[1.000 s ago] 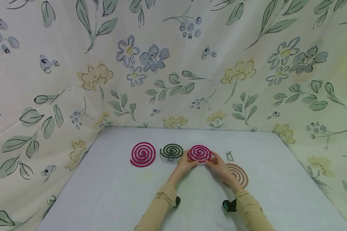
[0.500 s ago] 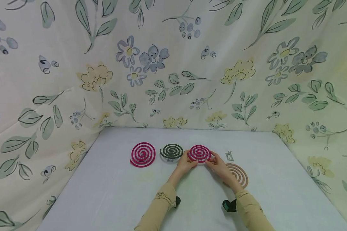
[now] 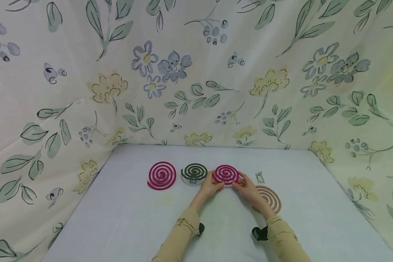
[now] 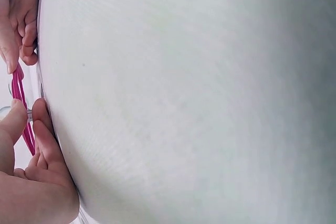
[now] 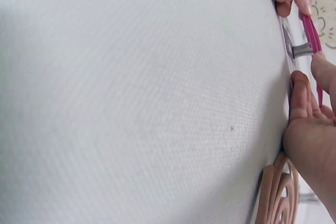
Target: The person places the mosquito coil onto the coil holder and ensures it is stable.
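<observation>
Coil (image 3: 226,174), magenta, held by its rim above the far part of the worktop (image 3: 118,218), between a person's two hands. The left hand (image 3: 211,185) grips the left side of the rim; the right hand (image 3: 247,187) grips the opposite side, the two thumbs apart along the near edge. In both wrist views the coil appears nearly edge-on, with a grey post (image 5: 302,50) between it and the worktop; whether coil and post are joined cannot be told. Just beside the left hand, a green coil (image 3: 194,171) sits raised on a small stand (image 3: 193,181); farther left is a second magenta coil (image 3: 162,174), apart from the green one. To the right of the right hand, a metal bracket (image 3: 259,177) lies on the worktop. Nearer the person, a tan coil (image 3: 273,198) is partly hidden by the right forearm (image 3: 262,207). Beige sleeves (image 3: 180,234) cover the arms, a black block (image 3: 260,233) showing beside the right cuff. Floral cloth (image 3: 196,72) hangs behind the worktop.
</observation>
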